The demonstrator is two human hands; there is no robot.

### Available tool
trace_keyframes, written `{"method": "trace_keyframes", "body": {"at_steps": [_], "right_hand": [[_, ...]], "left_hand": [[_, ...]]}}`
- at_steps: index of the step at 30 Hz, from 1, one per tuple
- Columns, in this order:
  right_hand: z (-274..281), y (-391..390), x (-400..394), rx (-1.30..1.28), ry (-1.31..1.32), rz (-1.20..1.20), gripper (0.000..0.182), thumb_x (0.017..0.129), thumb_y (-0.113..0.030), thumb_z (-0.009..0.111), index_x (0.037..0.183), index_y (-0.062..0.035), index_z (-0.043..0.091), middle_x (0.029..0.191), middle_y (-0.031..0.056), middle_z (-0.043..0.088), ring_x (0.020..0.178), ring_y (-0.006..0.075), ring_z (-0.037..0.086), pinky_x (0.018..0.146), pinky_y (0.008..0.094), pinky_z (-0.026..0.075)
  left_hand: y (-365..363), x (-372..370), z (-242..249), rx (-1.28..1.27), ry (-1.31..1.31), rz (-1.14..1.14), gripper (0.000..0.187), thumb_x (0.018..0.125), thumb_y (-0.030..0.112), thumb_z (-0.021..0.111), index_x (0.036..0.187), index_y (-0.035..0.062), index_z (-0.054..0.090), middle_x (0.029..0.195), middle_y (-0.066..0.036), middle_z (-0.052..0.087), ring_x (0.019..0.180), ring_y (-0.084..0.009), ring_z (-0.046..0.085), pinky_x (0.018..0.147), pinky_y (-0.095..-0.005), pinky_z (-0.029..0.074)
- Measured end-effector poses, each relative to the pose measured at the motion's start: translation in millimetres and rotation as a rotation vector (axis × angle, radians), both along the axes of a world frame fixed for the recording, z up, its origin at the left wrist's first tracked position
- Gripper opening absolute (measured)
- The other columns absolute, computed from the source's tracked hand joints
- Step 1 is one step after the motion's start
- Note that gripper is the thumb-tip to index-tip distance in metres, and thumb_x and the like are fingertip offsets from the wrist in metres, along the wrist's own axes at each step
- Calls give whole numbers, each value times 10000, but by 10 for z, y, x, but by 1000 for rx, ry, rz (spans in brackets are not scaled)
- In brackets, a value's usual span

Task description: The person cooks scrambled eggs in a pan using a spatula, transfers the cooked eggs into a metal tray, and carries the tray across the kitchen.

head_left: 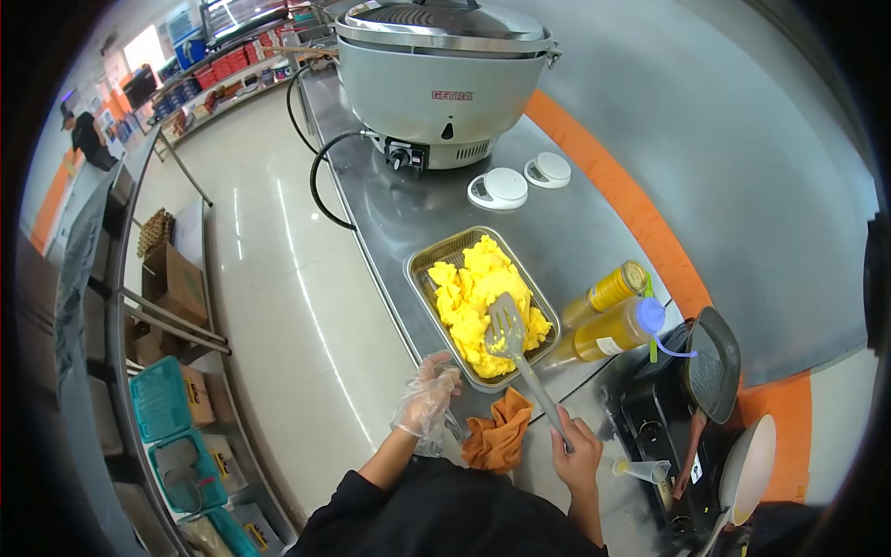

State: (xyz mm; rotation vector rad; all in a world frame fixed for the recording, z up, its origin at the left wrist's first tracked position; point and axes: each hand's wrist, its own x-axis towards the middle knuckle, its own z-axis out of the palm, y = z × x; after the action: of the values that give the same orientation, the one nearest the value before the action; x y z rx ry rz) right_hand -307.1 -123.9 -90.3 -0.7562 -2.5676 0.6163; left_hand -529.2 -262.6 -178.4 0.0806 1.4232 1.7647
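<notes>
While the bare right hand wraps closed around the grey slotted spatula, its blade rests on the scrambled eggs in the mesh-walled metal tray. The spatula's long axis runs forward and leftward from that hand, over the tray's near end; the tray, on the steel bench, slants from far left to near right. Nearer the tray is the left hand, in a clear plastic glove, just beside its near left corner; whether it touches the rim is unclear. This hand is half open, fingers loosely bent, nothing visible in its hold. Both forearms reach forward, and an orange-brown cloth lies between the hands.
</notes>
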Motion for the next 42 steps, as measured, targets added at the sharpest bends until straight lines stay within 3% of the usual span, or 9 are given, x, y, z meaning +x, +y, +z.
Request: {"method": "trace_keyframes", "body": {"at_steps": [7,9,14,16,19,25,28,38,42], "right_hand": [[208,186,-384,141,16,51,388,770,-80,640,1157,-101,619,693,73,544,529,246,519,480,326,408],[321,279,-310,105,90,15,384,754,-24,638,1136,-66,626,691,126,527,565,266,529,525,313,421],[409,479,-321,129,25,-63,387,759,-25,626,1143,-74,623,700,132,521,569,285,526,530,318,421],[320,613,-450,292,-3,-14,406,768,-76,628,1172,-113,607,738,73,558,591,276,555,508,343,432],[180,762,-681,312,-70,-6,410,783,-112,624,1191,-132,595,755,56,556,597,265,566,513,350,435],[62,718,-1001,390,-51,195,383,788,-160,634,1171,-158,609,742,16,546,577,224,564,511,327,435],[117,587,-1117,324,-40,218,388,780,-134,633,1167,-143,615,718,68,531,600,285,546,536,373,421],[697,629,-598,217,79,215,397,737,-111,671,1133,-124,636,710,51,548,564,234,551,500,325,420],[835,529,-448,134,-118,207,379,725,-95,667,1103,-111,647,684,60,545,539,242,539,484,320,413]], "left_hand": [[-17,-106,-79,29,-23,20,443,874,132,569,1255,-4,388,999,-100,528,818,-138,555,703,-267,512],[-8,-112,-106,43,-14,40,437,871,130,570,1246,-2,389,993,-97,528,819,-137,555,704,-266,511],[75,-135,-160,88,57,97,426,856,113,575,1224,8,387,961,-88,530,812,-130,554,705,-271,511],[120,-145,-116,27,79,121,427,833,76,585,1206,17,385,901,-73,539,774,-126,556,682,-272,511],[175,-114,-140,34,126,146,402,816,96,568,1175,59,390,812,-20,527,688,-100,534,586,-243,452],[251,-134,-185,-67,122,171,392,791,52,567,1144,47,396,746,-16,534,622,-96,527,550,-243,445],[295,-144,-192,-107,88,188,401,778,43,574,1138,42,397,734,-24,543,611,-102,533,542,-247,448],[240,-147,-208,-87,51,153,366,799,4,596,1115,16,411,788,-60,563,661,-132,566,619,-265,502],[253,-165,-225,-100,26,141,368,796,14,611,1107,14,416,798,-60,563,671,-130,565,633,-265,497]]}}
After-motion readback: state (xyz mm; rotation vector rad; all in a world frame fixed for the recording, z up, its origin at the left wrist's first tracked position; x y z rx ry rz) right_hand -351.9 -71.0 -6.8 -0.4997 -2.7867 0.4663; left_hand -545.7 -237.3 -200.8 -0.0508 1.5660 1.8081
